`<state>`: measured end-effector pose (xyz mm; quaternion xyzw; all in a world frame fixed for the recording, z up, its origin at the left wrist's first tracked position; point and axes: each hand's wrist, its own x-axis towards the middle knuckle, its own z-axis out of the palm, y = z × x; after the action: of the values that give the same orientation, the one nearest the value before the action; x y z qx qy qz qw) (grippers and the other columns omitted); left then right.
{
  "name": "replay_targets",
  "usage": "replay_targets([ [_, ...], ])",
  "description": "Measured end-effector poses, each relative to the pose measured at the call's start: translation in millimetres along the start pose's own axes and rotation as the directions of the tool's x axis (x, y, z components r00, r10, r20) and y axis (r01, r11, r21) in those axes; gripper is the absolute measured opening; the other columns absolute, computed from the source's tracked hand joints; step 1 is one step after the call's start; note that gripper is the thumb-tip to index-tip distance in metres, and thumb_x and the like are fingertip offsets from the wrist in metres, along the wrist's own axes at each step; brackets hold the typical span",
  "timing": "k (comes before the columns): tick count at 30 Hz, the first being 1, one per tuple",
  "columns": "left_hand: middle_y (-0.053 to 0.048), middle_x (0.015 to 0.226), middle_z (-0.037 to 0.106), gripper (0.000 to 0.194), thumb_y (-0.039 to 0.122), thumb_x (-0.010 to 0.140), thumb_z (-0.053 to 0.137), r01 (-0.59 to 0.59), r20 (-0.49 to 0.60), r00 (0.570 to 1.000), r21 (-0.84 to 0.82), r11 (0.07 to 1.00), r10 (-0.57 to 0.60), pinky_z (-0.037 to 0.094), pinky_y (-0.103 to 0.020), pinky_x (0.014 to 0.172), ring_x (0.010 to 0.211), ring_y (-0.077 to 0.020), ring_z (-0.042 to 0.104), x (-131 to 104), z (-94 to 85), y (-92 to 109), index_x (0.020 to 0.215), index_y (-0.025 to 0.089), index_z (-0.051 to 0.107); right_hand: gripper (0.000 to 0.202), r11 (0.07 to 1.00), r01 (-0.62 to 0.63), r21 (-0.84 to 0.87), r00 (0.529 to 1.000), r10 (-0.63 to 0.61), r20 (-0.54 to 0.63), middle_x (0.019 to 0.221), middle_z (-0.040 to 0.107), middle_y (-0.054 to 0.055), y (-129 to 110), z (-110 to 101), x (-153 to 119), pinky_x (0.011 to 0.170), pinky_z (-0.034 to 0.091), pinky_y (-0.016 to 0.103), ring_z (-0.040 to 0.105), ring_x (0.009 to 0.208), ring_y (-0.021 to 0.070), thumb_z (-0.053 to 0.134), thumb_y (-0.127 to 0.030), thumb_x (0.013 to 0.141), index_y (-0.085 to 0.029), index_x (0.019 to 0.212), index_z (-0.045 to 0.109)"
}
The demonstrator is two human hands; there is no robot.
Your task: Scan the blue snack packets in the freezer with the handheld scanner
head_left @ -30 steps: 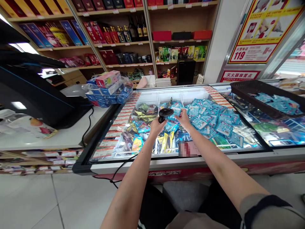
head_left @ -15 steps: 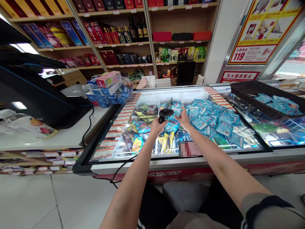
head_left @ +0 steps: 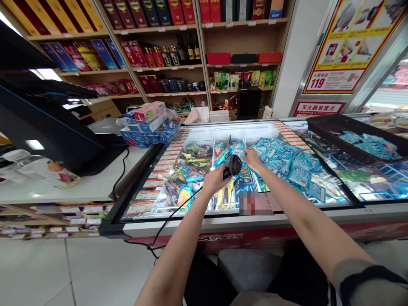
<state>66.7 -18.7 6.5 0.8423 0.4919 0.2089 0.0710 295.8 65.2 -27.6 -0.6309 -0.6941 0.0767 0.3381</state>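
Observation:
Over the glass-topped chest freezer (head_left: 135,222), my left hand (head_left: 215,182) is closed round the handle of a black barcode scanner (head_left: 235,165). The scanner's head is turned toward my right hand (head_left: 253,160). With bent fingers, that hand pinches the edge of a blue-and-white packet (head_left: 238,148); its fingertips are partly hidden. Many similar blue packets (head_left: 282,159) lie heaped to the right of the hand. Below the hands, yellow wrapped packets (head_left: 219,197) rest in a wire basket. The scanner's black cable (head_left: 172,214) runs down to the left over the freezer's front edge.
At left, a black point-of-sale terminal (head_left: 73,131) stands on a white counter (head_left: 95,187), near stacked plastic-wrapped boxes (head_left: 148,125). A dark tray (head_left: 321,129) of blue packets sits on the freezer at right. Shelves (head_left: 159,68) of boxes and bottles line the back.
The scanner has tipped from nearly level to facing right, and my left hand has shifted slightly right and down. My right hand has moved a little right and down. The view has tilted up.

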Motion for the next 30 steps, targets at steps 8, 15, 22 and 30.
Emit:
replay_targets([
  [8, -0.006, 0.116, 0.057, 0.049, 0.042, 0.076, 0.054, -0.154, 0.111, 0.984, 0.123, 0.980, 0.141, 0.044, -0.033, 0.073, 0.096, -0.0248, 0.058, 8, 11.2, 14, 0.121, 0.027, 0.045, 0.042, 0.996, 0.085, -0.034, 0.996, -0.085, -0.005, 0.111, 0.059, 0.009, -3, -21, -10, 0.094, 0.038, 0.034, 0.052, 0.105, 0.0198, 0.043, -0.015, 0.081, -0.017, 0.122, 0.055],
  [15, -0.010, 0.112, 0.053, 0.052, 0.040, 0.073, 0.056, -0.264, 0.107, 0.961, 0.087, 0.961, 0.254, 0.038, -0.041, 0.093, 0.107, -0.0268, 0.049, 31, 21.4, 26, 0.120, 0.021, 0.048, 0.063, 0.986, 0.131, -0.108, 0.962, -0.152, -0.226, 0.096, 0.059, 0.009, -14, -61, -34, 0.077, 0.045, 0.035, 0.055, 0.088, 0.0220, 0.037, -0.026, 0.086, -0.019, 0.145, 0.017],
  [22, -0.006, 0.098, 0.053, 0.076, 0.038, 0.084, 0.046, -0.204, -0.223, 0.963, -0.246, 0.948, 0.150, 0.042, -0.032, 0.082, 0.087, -0.0168, 0.050, 36, 1.5, 23, 0.145, 0.019, 0.006, 0.070, 0.980, 0.198, -0.009, 0.955, -0.195, -0.226, 0.076, 0.055, -0.001, -44, -83, -58, 0.063, 0.042, 0.027, 0.049, 0.061, 0.0143, 0.037, -0.020, 0.083, -0.025, 0.147, 0.009],
  [30, 0.004, 0.065, 0.044, 0.071, 0.056, 0.083, 0.043, 0.039, -0.105, 0.990, -0.447, 0.894, -0.096, 0.034, -0.022, 0.057, 0.057, -0.0103, 0.044, 32, -14.8, 46, 0.142, 0.023, 0.022, 0.066, 0.939, 0.163, 0.303, 0.979, -0.118, -0.164, 0.066, 0.046, -0.006, -73, -70, -69, 0.061, 0.038, 0.025, 0.042, 0.057, 0.0111, 0.049, -0.027, 0.079, -0.022, 0.140, 0.026],
])
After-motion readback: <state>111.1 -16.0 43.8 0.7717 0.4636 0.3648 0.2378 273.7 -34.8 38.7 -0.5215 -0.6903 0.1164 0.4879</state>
